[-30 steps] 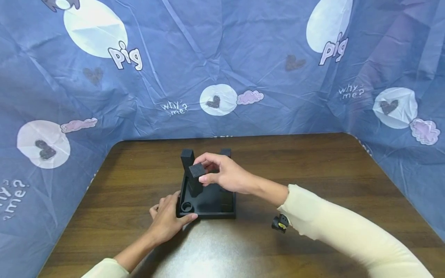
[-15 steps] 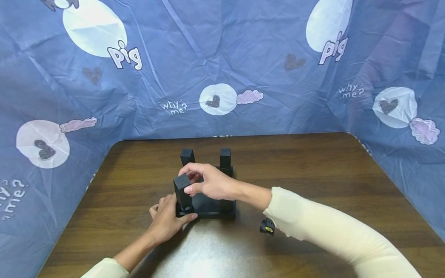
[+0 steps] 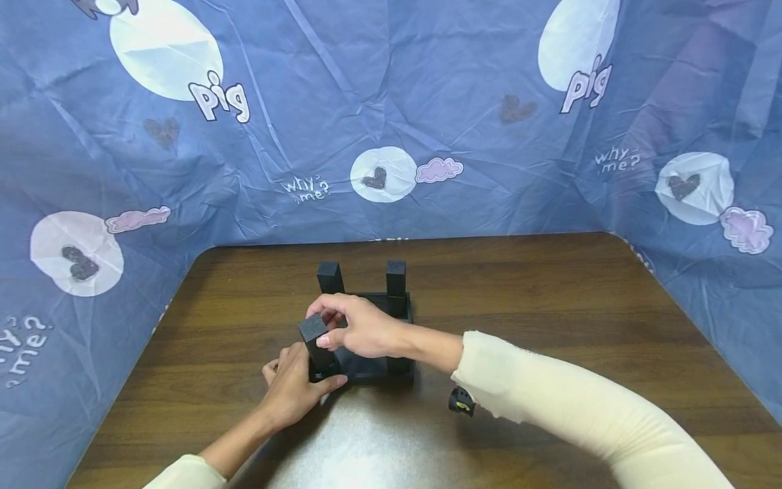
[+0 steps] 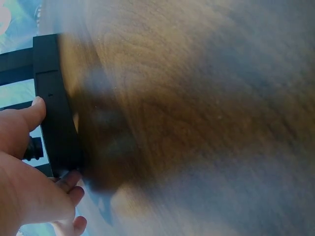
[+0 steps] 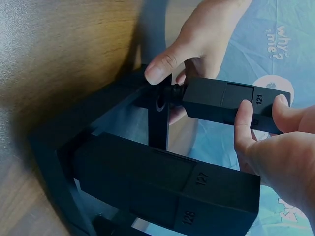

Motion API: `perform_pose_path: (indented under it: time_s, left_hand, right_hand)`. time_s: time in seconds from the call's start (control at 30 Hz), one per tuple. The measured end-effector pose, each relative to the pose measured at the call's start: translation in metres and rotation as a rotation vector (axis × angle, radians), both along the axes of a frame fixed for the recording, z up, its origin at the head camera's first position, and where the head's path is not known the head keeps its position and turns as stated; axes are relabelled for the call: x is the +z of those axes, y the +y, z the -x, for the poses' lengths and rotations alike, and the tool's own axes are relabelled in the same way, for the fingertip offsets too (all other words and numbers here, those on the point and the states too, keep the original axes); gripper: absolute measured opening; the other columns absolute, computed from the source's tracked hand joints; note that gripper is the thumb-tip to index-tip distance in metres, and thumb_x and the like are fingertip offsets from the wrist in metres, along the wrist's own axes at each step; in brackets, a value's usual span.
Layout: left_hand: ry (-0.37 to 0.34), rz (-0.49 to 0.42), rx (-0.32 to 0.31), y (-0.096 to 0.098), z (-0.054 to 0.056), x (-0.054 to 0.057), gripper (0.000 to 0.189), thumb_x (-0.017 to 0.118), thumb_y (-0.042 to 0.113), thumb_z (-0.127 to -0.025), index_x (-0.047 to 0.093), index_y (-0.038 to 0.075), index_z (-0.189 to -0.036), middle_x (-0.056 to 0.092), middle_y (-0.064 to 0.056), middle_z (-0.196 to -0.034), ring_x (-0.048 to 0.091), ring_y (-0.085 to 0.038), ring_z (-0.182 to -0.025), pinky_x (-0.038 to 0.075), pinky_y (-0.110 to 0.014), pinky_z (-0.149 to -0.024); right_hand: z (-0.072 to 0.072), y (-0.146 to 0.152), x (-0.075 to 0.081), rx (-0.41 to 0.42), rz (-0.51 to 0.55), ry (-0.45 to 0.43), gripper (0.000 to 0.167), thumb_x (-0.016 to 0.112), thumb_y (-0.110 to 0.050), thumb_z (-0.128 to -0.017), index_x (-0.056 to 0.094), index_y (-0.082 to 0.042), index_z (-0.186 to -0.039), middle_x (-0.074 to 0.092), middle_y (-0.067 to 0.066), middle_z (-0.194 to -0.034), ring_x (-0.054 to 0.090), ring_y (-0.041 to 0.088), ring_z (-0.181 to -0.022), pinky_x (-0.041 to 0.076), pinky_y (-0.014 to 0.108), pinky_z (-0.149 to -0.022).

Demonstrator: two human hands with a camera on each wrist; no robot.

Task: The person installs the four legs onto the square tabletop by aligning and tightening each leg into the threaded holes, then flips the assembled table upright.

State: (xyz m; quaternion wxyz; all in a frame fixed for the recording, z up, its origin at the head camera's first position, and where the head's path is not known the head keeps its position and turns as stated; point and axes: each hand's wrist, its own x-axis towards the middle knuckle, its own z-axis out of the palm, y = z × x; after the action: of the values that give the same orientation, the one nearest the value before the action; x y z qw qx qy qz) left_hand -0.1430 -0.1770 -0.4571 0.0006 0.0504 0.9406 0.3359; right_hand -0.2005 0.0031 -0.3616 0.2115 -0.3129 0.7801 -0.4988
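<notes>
A square black tabletop (image 3: 366,377) with a raised rim lies upside down on the wooden table. My left hand (image 3: 292,387) grips its near left corner, thumb along the front edge. My right hand (image 3: 366,329) pinches a black table leg (image 3: 314,329) near its top, thumb against fingers. In the right wrist view the leg's threaded end (image 5: 176,92) is right at the round socket in that corner. The leg leans slightly left in the head view. The number 121 is embossed on it. Another leg (image 5: 197,182), marked 127 and 128, stands at the near right corner.
Two more black legs rise from the far corners, one at far left (image 3: 330,275) and one at far right (image 3: 396,277). The brown wooden table (image 3: 519,292) surrounds the piece. A blue printed cloth (image 3: 391,102) hangs behind and at the sides.
My right hand has carried the leg left and toward me, from over the tabletop's middle to its near left corner, and lowered it. My left hand stays in place.
</notes>
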Motion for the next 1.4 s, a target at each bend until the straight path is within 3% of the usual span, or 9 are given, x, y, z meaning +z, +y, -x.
perform_pose_path:
  time_s: [0.47,0.93,1.4]
  left_hand:
    - [0.020,-0.016,-0.006,0.001,0.000,0.001,0.067,0.088,0.034,-0.084,0.057,0.011,-0.139,0.064,-0.013,-0.121,0.049,-0.036,-0.114,0.019,-0.064,-0.097]
    - [0.015,-0.021,-0.003,0.001,0.001,0.000,0.063,0.088,0.035,-0.084,0.058,0.010,-0.134,0.064,-0.011,-0.117,0.049,-0.034,-0.113,0.018,-0.064,-0.098]
    - [0.014,-0.009,-0.007,0.000,0.000,0.000,0.061,0.087,0.035,-0.085,0.059,0.010,-0.133,0.063,-0.012,-0.119,0.049,-0.036,-0.116,0.019,-0.064,-0.098]
  right_hand:
    - [-0.002,0.002,0.000,0.000,-0.013,0.043,0.028,0.068,0.007,-0.095,0.064,-0.004,-0.121,0.062,0.007,-0.102,0.059,0.015,-0.084,0.050,0.025,-0.074]
    - [-0.001,0.000,0.005,0.018,-0.055,0.043,0.026,0.064,0.010,-0.096,0.062,-0.003,-0.119,0.062,0.008,-0.099,0.061,0.013,-0.078,0.051,0.024,-0.073]
    - [-0.004,-0.007,0.001,-0.039,-0.112,0.044,0.021,0.069,0.007,-0.095,0.062,-0.006,-0.109,0.062,0.005,-0.096,0.060,0.014,-0.078,0.049,0.024,-0.069]
